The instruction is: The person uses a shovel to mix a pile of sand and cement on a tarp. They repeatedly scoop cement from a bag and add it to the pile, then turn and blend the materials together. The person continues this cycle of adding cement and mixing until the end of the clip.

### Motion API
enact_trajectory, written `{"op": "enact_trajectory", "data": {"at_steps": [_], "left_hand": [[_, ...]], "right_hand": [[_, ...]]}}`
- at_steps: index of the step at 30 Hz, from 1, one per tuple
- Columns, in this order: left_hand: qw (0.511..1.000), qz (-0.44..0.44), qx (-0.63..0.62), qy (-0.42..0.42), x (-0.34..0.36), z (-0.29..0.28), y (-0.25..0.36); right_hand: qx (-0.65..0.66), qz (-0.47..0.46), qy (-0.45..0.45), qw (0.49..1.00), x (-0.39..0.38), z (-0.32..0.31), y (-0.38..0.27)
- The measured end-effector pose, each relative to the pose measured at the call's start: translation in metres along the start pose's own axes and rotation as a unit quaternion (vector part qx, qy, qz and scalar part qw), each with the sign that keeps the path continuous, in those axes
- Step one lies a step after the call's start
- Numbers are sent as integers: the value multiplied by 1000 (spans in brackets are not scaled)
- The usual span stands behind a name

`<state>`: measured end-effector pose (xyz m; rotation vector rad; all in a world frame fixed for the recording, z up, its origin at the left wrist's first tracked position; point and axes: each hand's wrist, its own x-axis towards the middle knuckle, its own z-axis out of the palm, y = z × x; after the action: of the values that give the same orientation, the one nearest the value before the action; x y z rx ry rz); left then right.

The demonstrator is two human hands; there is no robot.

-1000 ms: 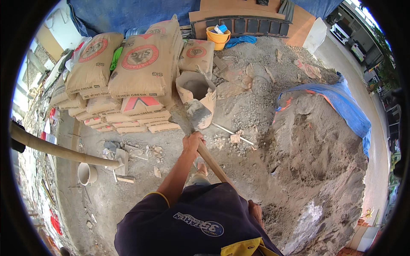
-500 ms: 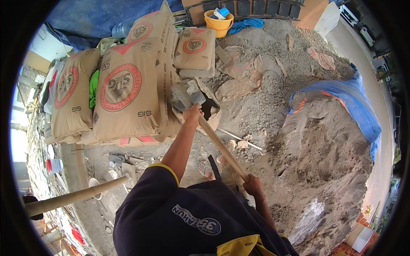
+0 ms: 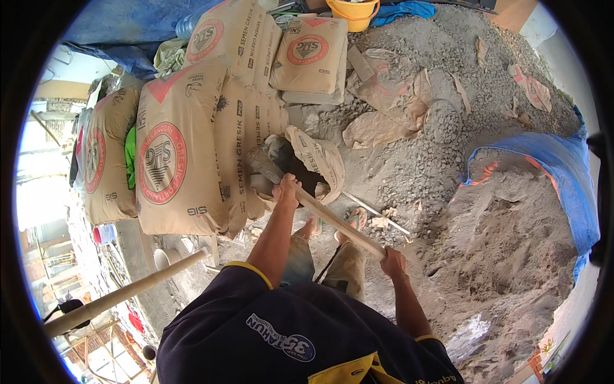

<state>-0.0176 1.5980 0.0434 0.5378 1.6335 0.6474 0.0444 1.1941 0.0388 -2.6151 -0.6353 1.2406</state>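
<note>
Wood forms the handle of your shovel, which slants from your right side up toward the open paper sack. Your 2 hands are set apart on it. Your left hand is clamped around the lower handle, near the blade; your right hand is clamped around the upper end. The blade lies at the left side of the sack mouth, between the sack and the filled brown bags; you cannot tell from this view whether it touches the paper or how much it carries.

Locate the surrounding items as follows. Your 2 feet stand below the sack, in sandals. Just right of the sack base, a thin pale rod lies on the ground. Grey gravel spreads beyond it. On the far right, a blue tarpaulin covers the edge of a grey-brown mound. At the top edge, a yellow bucket sits beside blue cloth. At lower left, a bamboo pole extends diagonally.
</note>
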Motion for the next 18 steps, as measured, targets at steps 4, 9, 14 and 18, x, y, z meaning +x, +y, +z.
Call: {"op": "enact_trajectory", "data": {"at_steps": [4,9,14,18], "left_hand": [[999,29,0,14,40,16,-18],[924,135,354,55,109,21,-58],[496,378,781,-27,160,3,-94],[588,323,741,-9,179,11,-102]], "right_hand": [[16,2,-3,1000,68,30,4],[-17,36,-40,998,100,56,6],[3,83,-96,992,61,69,-18],[36,104,-114,987,22,60,-58]]}}
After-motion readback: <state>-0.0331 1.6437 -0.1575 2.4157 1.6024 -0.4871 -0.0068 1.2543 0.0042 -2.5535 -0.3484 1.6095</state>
